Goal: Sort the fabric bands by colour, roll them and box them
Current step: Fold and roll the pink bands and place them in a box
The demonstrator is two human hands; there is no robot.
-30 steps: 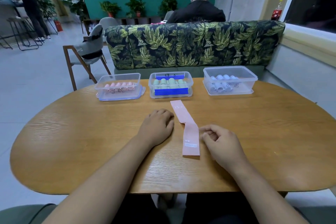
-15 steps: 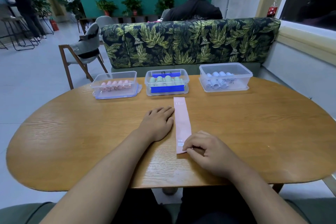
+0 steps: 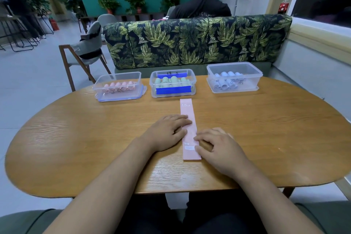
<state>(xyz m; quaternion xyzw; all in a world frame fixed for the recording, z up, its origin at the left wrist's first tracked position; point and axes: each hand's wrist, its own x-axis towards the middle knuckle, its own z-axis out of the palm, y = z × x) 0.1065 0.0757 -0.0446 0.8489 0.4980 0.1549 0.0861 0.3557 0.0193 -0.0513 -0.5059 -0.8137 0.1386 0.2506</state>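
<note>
Pink fabric band [image 3: 190,131], a long flat strip, lies unrolled on the oval wooden table [image 3: 95,138]. It runs lengthwise, with its far end just short of the clear plastic box of green rolls [image 3: 152,81].

Nearer the person than that box, the left hand [image 3: 167,132] lies flat, fingers straight and close together, fingertips pressing the band's left edge about halfway along. The right hand [image 3: 220,148] sits nearer again, fingers bent and slightly spread, tips on the band's right edge by the near end. Whether the thumb has got under the edge to pinch it, I cannot tell.

Left of the green box stands a clear box of pink rolls [image 3: 106,95]; right of it stands a clear box of pale blue rolls [image 3: 252,80].

Rolling looks like the next step, and I judge 3 risks:
- A first turn started crooked would give a cone-shaped roll that sits badly among the others.
- The smooth wood may let the band slide away as it is pushed.
- The band points at the green box, so a hasty drop could land in the wrong colour.

Printed at the band's far end is "15", followed by small letters, likely "LB". A white label near the near end and the handwriting on all 3 boxes are too small to read. A blue strip [image 3: 173,90] crosses the green box's front.
</note>
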